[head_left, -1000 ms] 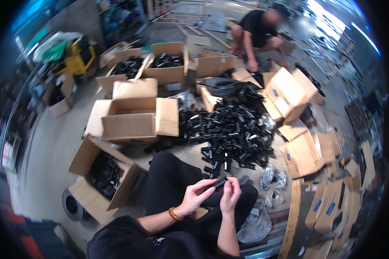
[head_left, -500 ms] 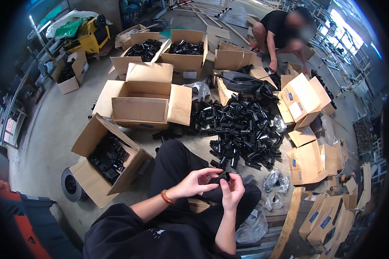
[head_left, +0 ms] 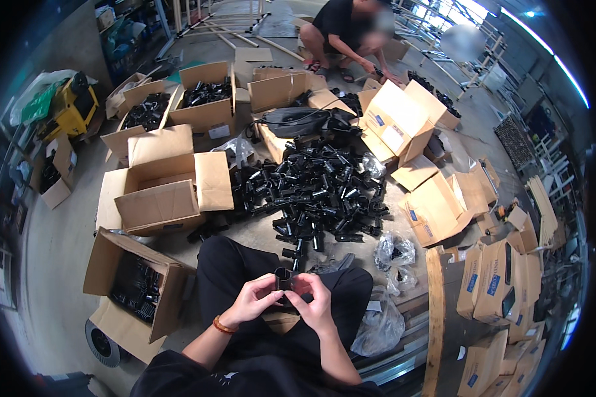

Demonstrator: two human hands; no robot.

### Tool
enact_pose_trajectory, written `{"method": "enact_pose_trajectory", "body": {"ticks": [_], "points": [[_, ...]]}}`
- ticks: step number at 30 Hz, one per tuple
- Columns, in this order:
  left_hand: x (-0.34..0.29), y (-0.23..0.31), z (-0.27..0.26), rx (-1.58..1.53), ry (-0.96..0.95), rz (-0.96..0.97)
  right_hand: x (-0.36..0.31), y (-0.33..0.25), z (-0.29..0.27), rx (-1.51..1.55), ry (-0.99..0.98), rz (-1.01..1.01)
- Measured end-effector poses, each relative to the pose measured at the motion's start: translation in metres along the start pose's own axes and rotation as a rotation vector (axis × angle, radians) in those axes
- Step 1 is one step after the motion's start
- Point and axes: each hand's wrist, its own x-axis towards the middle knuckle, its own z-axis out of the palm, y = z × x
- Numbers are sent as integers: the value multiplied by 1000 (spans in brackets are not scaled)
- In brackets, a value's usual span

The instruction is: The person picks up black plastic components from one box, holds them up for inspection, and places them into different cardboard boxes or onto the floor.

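Both my hands are closed on one small black piece (head_left: 283, 278), which looks like half of a pipe joint, held up over my crossed legs. My left hand (head_left: 257, 296), with a beaded bracelet at its wrist, pinches the piece's left side. From the right, the fingers and thumb of my right hand (head_left: 312, 302) press on it; fingertips hide part of its lower end. Just beyond my knees spreads a big loose pile of similar black pieces (head_left: 318, 185). An open carton (head_left: 169, 291) beside my left knee has more of them inside.
An open carton (head_left: 155, 205) stands left of the pile. Beyond it are cartons of black parts (head_left: 205, 96). A person (head_left: 351, 40) squats at the far side, hands at a carton. Plastic bags (head_left: 377, 324), a wooden plank (head_left: 436, 317) and stacked cartons (head_left: 487, 284) lie right.
My view has swung to the right and up a little. The black piece has been turned between my fingers and now stands more upright, with both hands still on it.
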Motion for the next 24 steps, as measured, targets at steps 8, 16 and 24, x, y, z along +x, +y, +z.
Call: {"method": "enact_pose_trajectory", "body": {"ticks": [8,16,24], "points": [[6,3,7,15,31,-20,-1,11,0,-291,21,-266],[-1,-23,15,-36,159,-27,1,23,12,-391,77,-382],[-5,-23,15,84,181,68,-4,22,34,-384,207,-285]]}}
